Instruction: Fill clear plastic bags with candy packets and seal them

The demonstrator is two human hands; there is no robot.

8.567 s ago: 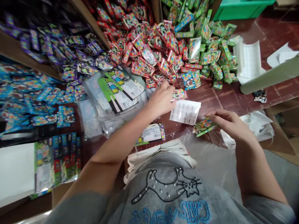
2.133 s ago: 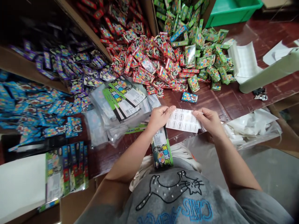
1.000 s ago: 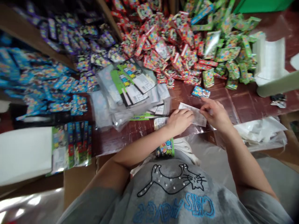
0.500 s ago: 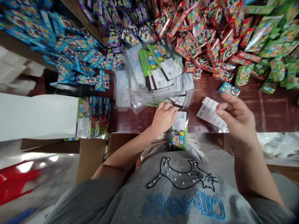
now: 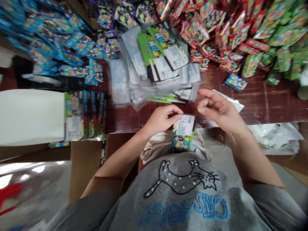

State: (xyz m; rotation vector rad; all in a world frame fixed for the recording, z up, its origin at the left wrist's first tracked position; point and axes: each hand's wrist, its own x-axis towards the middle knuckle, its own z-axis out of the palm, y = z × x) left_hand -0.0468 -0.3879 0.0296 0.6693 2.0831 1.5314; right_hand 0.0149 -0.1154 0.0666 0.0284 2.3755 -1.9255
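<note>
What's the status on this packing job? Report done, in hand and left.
Done: one filled pack lies on the left by the white box. In hand: left hand holds a green-edged pack at the table edge; right hand hovers beside it, over the sticker sheet. Left: a heap of empty bags and loose blue, red and green packets.

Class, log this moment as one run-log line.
left hand: holds packet | right hand: over sticker sheet, grip unclear | bag stack on table

The right hand has let the label sheet drop onto the worktop and moved toward the packet the left hand holds.
</note>
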